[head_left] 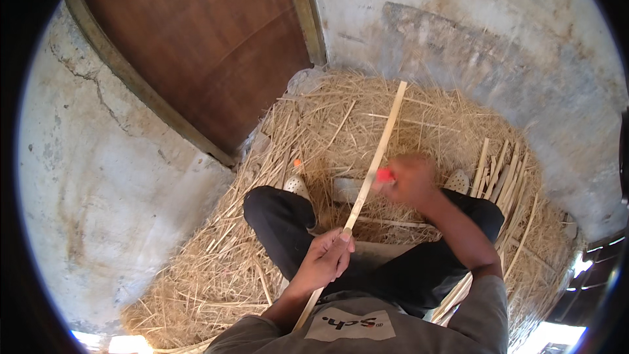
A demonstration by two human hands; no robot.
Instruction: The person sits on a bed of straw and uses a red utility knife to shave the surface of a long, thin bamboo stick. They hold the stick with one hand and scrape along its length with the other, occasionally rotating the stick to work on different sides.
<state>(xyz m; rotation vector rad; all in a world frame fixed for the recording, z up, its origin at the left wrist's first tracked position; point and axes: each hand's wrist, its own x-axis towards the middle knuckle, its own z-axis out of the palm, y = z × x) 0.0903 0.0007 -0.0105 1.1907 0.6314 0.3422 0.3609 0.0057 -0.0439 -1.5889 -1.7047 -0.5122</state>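
My left hand (322, 259) is closed around a long, flat, pale yellow wooden strip (384, 134), the thumb lying along its upper face. The strip slants up and away from me: its lower end runs past my wrist to the front of my grey short-sleeved shirt (426, 331), and its far end reaches out over the straw-coloured heap of shavings and slivers (216, 282).

My right hand (414, 180) is clenched around a small bright red object (385, 176), which pokes out toward the strip about midway along it. The hand is blurred, so I cannot tell what kind of tool the red part belongs to, nor whether it touches the wood.

I sit with my knees apart in black trousers (278, 219), the strip crossing between them. My cream shoes with round holes (297, 186) rest among the shavings, one on each side. A small orange piece (297, 163) lies just beyond the left one. To my right, next to my knee, many pale strips (501, 174) lie side by side in a loose bundle. Ahead, on the left, stands a reddish-brown door panel (203, 39) in a wooden frame, and stained, whitish-grey walls (472, 39) flank it.
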